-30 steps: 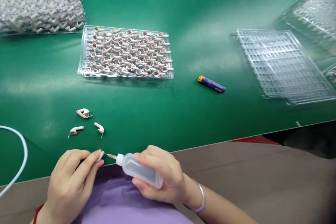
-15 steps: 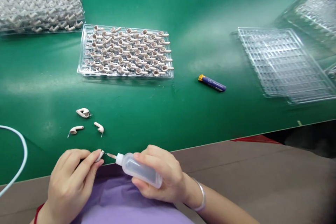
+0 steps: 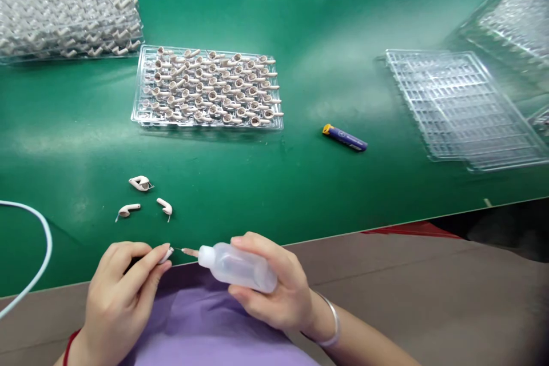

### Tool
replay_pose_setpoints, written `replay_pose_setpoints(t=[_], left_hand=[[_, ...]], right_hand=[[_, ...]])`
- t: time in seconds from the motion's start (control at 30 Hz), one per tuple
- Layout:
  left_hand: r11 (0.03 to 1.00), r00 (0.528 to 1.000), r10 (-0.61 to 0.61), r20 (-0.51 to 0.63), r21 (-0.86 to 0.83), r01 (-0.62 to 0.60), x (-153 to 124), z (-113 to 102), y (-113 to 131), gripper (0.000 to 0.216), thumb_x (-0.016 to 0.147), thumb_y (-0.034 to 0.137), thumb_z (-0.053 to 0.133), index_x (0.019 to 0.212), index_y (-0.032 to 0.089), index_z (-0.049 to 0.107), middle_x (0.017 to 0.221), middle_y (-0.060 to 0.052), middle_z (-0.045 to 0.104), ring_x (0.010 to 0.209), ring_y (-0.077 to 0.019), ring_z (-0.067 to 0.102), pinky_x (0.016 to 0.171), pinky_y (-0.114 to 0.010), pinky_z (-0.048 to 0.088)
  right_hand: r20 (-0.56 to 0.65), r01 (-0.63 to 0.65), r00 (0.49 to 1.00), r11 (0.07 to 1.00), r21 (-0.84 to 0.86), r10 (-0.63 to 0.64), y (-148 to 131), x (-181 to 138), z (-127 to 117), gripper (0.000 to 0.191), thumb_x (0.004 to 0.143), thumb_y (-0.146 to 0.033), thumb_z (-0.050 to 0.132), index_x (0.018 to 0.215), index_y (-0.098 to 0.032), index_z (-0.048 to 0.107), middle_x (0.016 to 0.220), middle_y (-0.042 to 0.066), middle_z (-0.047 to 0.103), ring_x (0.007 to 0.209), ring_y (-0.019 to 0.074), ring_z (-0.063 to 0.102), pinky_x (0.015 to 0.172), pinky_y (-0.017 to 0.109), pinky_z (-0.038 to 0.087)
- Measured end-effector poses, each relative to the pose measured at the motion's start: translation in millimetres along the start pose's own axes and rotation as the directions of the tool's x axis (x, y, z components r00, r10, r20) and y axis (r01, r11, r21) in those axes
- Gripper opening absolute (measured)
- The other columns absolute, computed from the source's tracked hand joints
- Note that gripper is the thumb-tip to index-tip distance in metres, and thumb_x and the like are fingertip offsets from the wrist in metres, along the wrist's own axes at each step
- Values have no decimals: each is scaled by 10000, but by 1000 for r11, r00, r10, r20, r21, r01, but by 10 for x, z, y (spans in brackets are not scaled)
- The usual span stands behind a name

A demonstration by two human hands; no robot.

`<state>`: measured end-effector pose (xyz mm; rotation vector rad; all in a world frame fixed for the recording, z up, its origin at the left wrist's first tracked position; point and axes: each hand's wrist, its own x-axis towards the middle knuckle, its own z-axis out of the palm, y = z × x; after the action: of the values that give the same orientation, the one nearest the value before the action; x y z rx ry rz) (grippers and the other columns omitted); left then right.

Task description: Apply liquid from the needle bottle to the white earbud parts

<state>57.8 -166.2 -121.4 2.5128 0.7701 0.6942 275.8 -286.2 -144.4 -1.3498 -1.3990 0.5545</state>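
Earbud (image 3: 166,255) pinched between left fingers (image 3: 148,266) at bench (image 3: 257,183) edge; bottle (image 3: 240,266) gripped round its body by right fingers (image 3: 259,244). Earbud judged light, stiff, slippery, best held by its sides; bottle likely soft, best squeezed mid-body.

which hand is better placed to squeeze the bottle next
Probably the right hand: it grips the squeeze bottle, with its needle tip pointing toward the earbud stem. The left hand is busy pinching that stem, away from the bottle.
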Motion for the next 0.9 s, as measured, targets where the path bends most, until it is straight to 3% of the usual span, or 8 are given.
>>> replay_pose_setpoints(t=[0.1,0.2,0.27,0.33,0.37,0.43,0.63,0.9], left_hand=[[981,992,-122,18,-148,124,-68,-43,113,321,865,68,623,1149,204,687,998,-46,687,888,-127,645,799,-222,506],[867,930,-341,136,-336,367,-143,-52,223,207,861,183,648,1025,252,755,967,-22,757,866,-138,706,774,-180,533],[669,802,-516,299,-445,596,-190,-21,263,140,831,301,683,903,247,790,874,-31,774,800,-166,724,709,-186,549],[390,619,-614,489,-494,777,-241,39,266,220,787,419,709,830,224,801,778,-51,764,719,-181,711,644,-200,545],[260,538,-623,568,-499,827,-268,77,257,268,763,462,721,810,211,801,738,-55,753,687,-177,694,624,-202,536],[74,440,-606,662,-504,860,-321,159,230,329,732,512,739,768,190,793,655,-48,712,614,-146,631,576,-190,494],[-149,365,-580,729,-535,832,-388,325,207,370,679,511,788,808,164,789,589,-10,618,430,-54,361,434,-196,313],[-144,338,-596,729,-511,847,-290,279,242,359,641,484,814,808,167,798,565,-19,607,427,-68,365,409,-204,278]], right_hand=[[19,-146,989,985,90,145,-58,-15,69,560,813,-146,654,1335,-218,462,1026,90,661,829,199,656,709,319,562],[65,-139,989,980,143,131,-100,-12,206,549,799,-96,637,1303,-224,464,963,68,650,817,190,639,702,312,556],[67,-82,995,988,132,73,-116,-1,299,505,800,-90,648,1258,-222,484,934,59,639,808,183,629,683,296,550],[47,-13,999,996,87,8,-123,14,370,412,822,-93,640,1195,-212,509,916,59,634,802,180,621,669,290,544],[35,21,999,999,48,-23,-124,23,394,357,838,-96,631,1159,-205,520,903,60,634,795,180,616,668,294,540],[18,79,997,996,-47,-79,-124,37,422,259,866,-96,607,1095,-192,534,872,61,636,774,180,605,675,313,526],[36,139,990,975,-175,-135,-106,29,446,179,902,-63,531,1041,-174,551,853,60,641,762,174,591,697,329,490],[38,120,993,976,-183,-115,-96,6,464,184,879,-53,552,1018,-173,556,852,60,639,766,179,589,711,328,482]])
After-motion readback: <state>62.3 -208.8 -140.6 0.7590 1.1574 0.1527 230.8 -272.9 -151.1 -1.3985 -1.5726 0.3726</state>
